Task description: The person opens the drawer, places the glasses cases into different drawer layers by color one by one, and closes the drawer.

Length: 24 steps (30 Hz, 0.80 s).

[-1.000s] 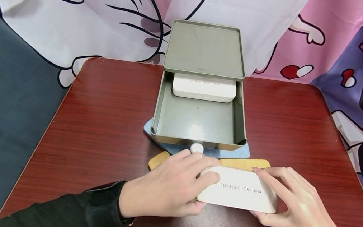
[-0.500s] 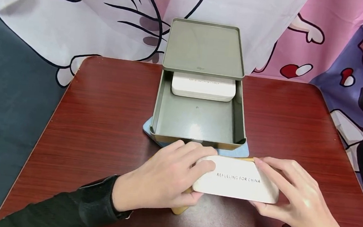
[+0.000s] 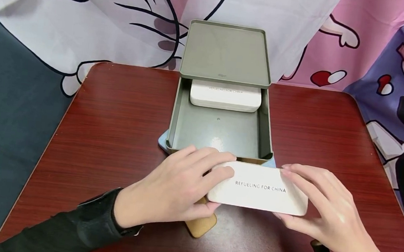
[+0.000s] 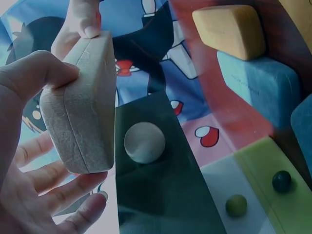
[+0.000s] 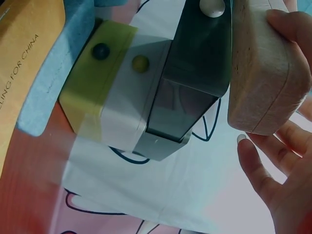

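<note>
A white glasses case (image 3: pixel 254 192) lettered "REFUELING FOR CHINA" is held above the table between both hands. My left hand (image 3: pixel 174 191) grips its left end, thumb on the top face. At the right end, fingers and thumb of my right hand (image 3: pixel 328 209) pinch the long edges. Both wrist views show the case (image 4: pixel 85 112) with a seam running round its side. Just beyond it stands a grey-green drawer (image 3: pixel 219 129), pulled out, its front edge partly covered by my left hand. A similar white glasses case (image 3: pixel 226 97) lies at the drawer's back.
Beneath the drawer, a white drawer (image 5: pixel 134 92) and a yellow-green drawer (image 5: pixel 97 73) carry round knobs. Blue (image 4: pixel 263 87) and yellow (image 4: pixel 231 31) cases lie in front of the unit, mostly hidden in the head view. A patterned cloth (image 3: pixel 88 20) hangs behind the table.
Both hands have carried the white glasses case away from me and slightly left, toward the drawer's front edge. It now hides the drawer's knob. The drawer and the case inside it stay put.
</note>
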{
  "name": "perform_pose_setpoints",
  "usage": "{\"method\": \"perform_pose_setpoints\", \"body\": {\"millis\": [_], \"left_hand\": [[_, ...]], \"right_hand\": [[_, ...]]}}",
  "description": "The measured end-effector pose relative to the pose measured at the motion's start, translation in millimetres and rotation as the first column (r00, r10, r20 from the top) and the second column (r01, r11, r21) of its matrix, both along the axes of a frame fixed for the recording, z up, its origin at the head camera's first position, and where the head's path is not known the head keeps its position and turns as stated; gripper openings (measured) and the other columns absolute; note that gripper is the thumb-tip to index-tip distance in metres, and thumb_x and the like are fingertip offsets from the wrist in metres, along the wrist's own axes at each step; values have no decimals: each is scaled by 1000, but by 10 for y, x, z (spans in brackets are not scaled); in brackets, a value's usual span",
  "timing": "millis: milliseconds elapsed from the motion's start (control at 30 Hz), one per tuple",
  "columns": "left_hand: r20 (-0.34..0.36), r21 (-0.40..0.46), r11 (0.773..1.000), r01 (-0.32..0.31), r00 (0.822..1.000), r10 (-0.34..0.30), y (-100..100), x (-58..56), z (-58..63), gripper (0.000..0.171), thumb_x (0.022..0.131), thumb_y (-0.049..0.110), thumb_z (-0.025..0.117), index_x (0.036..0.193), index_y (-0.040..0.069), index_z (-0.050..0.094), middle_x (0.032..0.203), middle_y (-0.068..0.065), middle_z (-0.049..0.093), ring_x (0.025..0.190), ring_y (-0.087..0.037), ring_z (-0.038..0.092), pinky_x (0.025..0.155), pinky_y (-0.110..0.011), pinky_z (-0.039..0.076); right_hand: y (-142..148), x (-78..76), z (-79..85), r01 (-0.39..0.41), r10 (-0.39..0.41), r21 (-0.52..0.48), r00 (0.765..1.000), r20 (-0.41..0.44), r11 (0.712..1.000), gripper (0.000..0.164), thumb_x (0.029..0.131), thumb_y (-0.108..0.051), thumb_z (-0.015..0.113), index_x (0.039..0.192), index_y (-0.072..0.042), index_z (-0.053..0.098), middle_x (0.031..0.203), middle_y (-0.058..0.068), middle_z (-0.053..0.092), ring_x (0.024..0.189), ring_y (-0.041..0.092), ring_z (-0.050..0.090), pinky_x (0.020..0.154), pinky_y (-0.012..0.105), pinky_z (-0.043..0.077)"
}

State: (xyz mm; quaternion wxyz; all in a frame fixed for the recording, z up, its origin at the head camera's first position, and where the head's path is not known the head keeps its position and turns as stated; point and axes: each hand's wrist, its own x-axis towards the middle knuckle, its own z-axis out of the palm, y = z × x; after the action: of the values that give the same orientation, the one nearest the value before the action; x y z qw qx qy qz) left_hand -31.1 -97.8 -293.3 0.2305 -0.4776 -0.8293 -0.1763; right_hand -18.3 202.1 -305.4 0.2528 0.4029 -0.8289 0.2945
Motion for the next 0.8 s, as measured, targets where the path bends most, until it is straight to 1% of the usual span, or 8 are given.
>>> {"method": "perform_pose_setpoints", "body": {"millis": [233, 400, 567, 800], "left_hand": [[-7, 3, 1000, -15, 1000, 15, -46, -21, 37, 44, 74, 28, 68, 113, 10, 57, 124, -4, 61, 103, -17, 59, 66, -28, 42], [4, 2, 1000, -20, 1000, 20, -78, -35, 65, 45, 74, 27, 68, 114, 10, 56, 125, -4, 61, 102, -17, 59, 69, -29, 44], [15, -10, 1000, -28, 999, 28, -116, -51, 94, 46, 74, 28, 69, 115, 10, 56, 125, -4, 60, 103, -17, 58, 68, -29, 44], [23, -11, 999, -37, 999, 38, -176, -72, 124, 45, 74, 26, 69, 115, 9, 56, 125, -5, 60, 106, -18, 59, 69, -30, 44]], "right_hand": [[-19, -52, 22, 3, -3, -1, 1000, 21, 1000, 61, 84, -51, 66, 105, 6, 66, 111, 19, 67, 105, 16, 55, 102, 12, 34], [-45, -80, 60, 24, -25, 22, 999, 35, 999, 60, 84, -54, 64, 99, 4, 65, 112, 17, 67, 104, 14, 54, 101, 10, 33], [-79, -114, 99, 35, -37, 45, 998, 45, 998, 58, 85, -55, 63, 98, 2, 64, 113, 15, 66, 102, 14, 54, 100, 10, 32], [-151, -191, 120, 8, -8, 16, 1000, 14, 1000, 55, 85, -52, 63, 92, 2, 63, 110, 16, 68, 99, 18, 56, 99, 13, 33]]}}
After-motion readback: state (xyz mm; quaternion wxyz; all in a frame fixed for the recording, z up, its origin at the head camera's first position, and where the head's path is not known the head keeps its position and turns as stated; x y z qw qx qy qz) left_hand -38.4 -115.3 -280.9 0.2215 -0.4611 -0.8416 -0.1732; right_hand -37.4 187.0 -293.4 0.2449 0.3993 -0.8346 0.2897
